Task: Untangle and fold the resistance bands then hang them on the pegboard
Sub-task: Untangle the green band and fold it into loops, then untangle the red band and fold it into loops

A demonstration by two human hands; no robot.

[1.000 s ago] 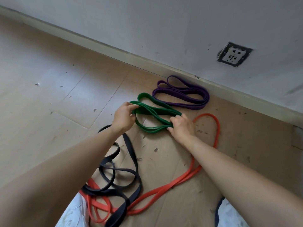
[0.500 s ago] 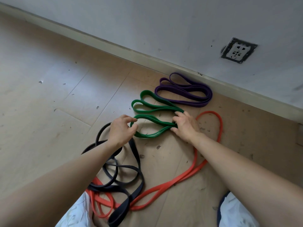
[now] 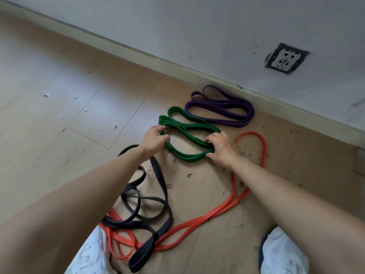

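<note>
My left-hand fingers (image 3: 158,129) are curled round the left end of the green band (image 3: 189,158), thumb underneath, gripping the gathered loops. My right-hand fingers (image 3: 210,139) are curled over the other end, pinching its strands together against the floor. Between my left hand (image 3: 153,138) and my right hand (image 3: 223,149) the green band lies in several stacked loops, mostly flat on the brown sheet (image 3: 207,184) that covers this part of the floor (image 3: 59,115). One loop reaches out past my left hand toward the wall.

Just beyond the green one, the purple band (image 3: 233,122) lies folded in neat loops close along the skirting board (image 3: 177,70) at the floor's far edge.

The red band (image 3: 263,151) curves round my right hand on the outside and runs back along my right forearm toward the near edge. There it is tangled with the black band (image 3: 159,173), which passes under my left wrist and coils loosely over it.

My knees (image 3: 282,252), in white cloth, show at the near edge. A wall socket (image 3: 286,58) sits above the skirting.
</note>
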